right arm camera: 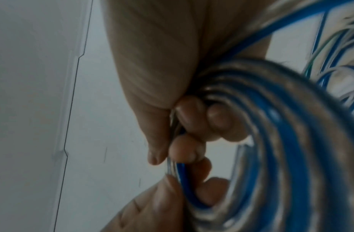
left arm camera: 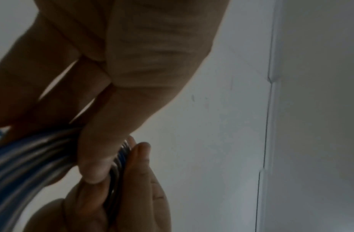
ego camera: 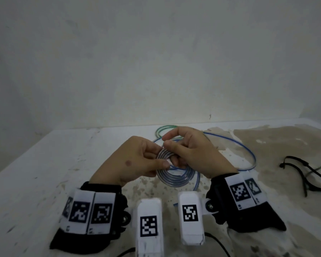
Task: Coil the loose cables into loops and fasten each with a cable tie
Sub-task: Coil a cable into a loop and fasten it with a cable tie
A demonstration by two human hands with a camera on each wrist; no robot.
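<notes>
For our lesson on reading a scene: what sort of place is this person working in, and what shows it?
Probably a plain workroom or test bench, not a home. A bare white wall stands behind a stained white table, which holds only work items: a blue cable being coiled and black cable ties.

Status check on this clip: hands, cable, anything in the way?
Both hands, left and right, pinch the blue coil. Tail loose on the table. No tie on; ties lie right. Nothing in the way.
</notes>
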